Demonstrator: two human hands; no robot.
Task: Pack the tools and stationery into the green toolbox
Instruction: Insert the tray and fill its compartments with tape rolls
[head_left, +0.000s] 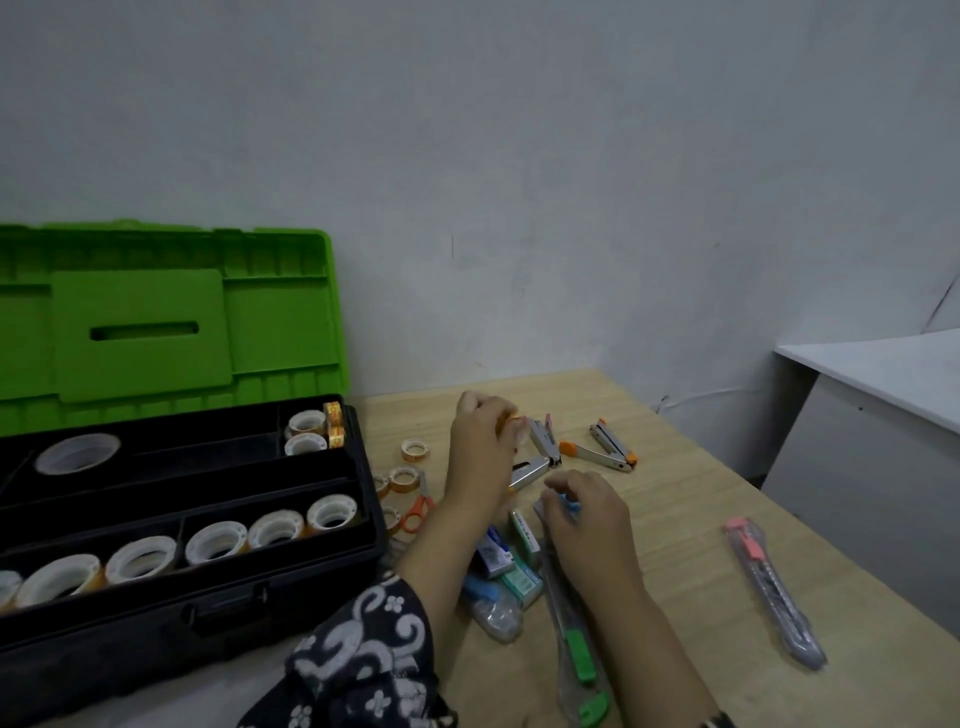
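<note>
— How will the big pieces handle?
— I judge the green toolbox (171, 322), left of both hands, rigid; it sits open on the bench (691, 499). The cutter (576, 644) under my right hand (587, 519) looks light, its wrapper slippery; fingers curl on its blue end.
— And the left hand (480, 447)?
— Its fingers pinch something small and orange beside the stapler (540, 457); I can't tell what.

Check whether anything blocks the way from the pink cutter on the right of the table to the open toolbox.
Yes. Between the pink cutter and the toolbox lie both hands, left and right, plus the green cutter and the small boxes. The lid stands open, so lifting the cutter over them looks feasible.
</note>
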